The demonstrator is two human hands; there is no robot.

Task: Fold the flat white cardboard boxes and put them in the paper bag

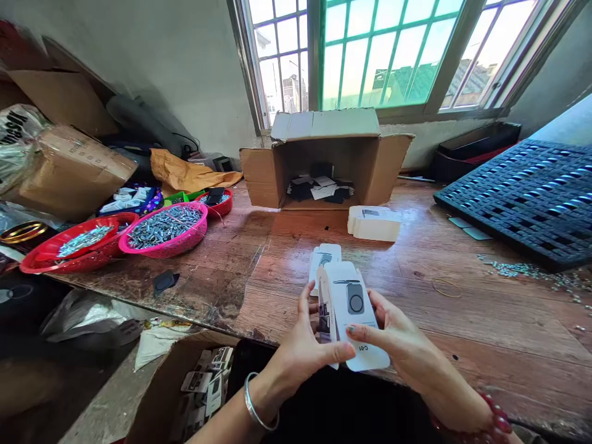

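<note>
A white printed carton marked C-01, with a picture of a dark device on its front, is held near the table's front edge. My left hand grips its left side, thumb across the lower front. On the right side, my right hand holds it with the thumb on the front face. Flaps stick out at the carton's lower end. Just behind it lie more white cartons, partly covered by the held one. Farther back sits a stack of flat white cartons.
An open cardboard box with black and white pieces stands by the window. Pink and red baskets of metal parts are at the left. A black woven crate leans at the right. Below the table, a box contains cartons.
</note>
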